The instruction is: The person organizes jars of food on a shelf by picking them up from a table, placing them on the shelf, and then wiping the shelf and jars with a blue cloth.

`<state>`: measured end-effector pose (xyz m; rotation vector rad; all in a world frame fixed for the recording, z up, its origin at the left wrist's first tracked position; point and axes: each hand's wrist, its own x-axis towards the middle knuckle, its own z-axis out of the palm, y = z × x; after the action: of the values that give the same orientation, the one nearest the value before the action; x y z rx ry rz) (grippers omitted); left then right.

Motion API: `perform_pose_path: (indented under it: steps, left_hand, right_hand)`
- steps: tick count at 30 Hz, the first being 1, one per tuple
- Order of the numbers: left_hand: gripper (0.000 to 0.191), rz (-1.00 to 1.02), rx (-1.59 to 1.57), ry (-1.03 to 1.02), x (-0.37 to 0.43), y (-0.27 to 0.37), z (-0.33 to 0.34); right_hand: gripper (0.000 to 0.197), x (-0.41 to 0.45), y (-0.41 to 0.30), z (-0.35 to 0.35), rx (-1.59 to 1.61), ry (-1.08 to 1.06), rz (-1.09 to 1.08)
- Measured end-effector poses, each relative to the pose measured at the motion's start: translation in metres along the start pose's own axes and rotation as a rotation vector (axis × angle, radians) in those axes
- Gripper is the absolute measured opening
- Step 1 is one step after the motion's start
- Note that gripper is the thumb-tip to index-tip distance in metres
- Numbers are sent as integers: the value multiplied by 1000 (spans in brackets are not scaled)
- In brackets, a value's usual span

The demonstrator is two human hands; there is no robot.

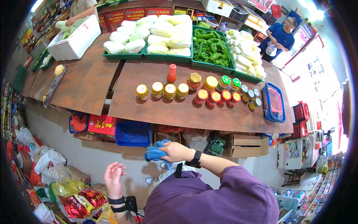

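My right hand (pixel 179 151) grips a crumpled blue cloth (pixel 157 152) in front of my body, short of the table's near edge. Raised at the lower left, my left hand (pixel 114 179) holds nothing, its fingers loosely apart. Before me stands a brown wooden table (pixel 173 114). Yellow-lidded jars (pixel 170 91) stand in a group at its middle, with a red sauce bottle (pixel 172 74) behind them. To the right are several red jars (pixel 215 98), green-lidded jars (pixel 225 81) and small jars (pixel 255 103). Neither hand touches the table.
Green crates of Chinese cabbage (pixel 167 57) and green peppers (pixel 212 47) line the table's far side. Nested plastic baskets (pixel 273 103) sit at its right end. Below are a blue basket (pixel 133 133) and a cardboard box (pixel 247 146). One person (pixel 280 39) stands far right; another handles cabbage at a foam box (pixel 74 39).
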<state>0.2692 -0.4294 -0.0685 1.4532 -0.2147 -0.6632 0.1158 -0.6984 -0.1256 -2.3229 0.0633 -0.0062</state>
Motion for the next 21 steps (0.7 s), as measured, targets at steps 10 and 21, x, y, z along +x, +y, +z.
perform_pose_path:
  steps: [10,21]
  left_hand:
    - [32,278,612,-16,6,4,-34]
    - [28,237,623,-52,-41,43,-104]
  right_hand:
    - [31,70,-112,19,112,253,-438]
    - [17,96,-183,34,209,228,-210]
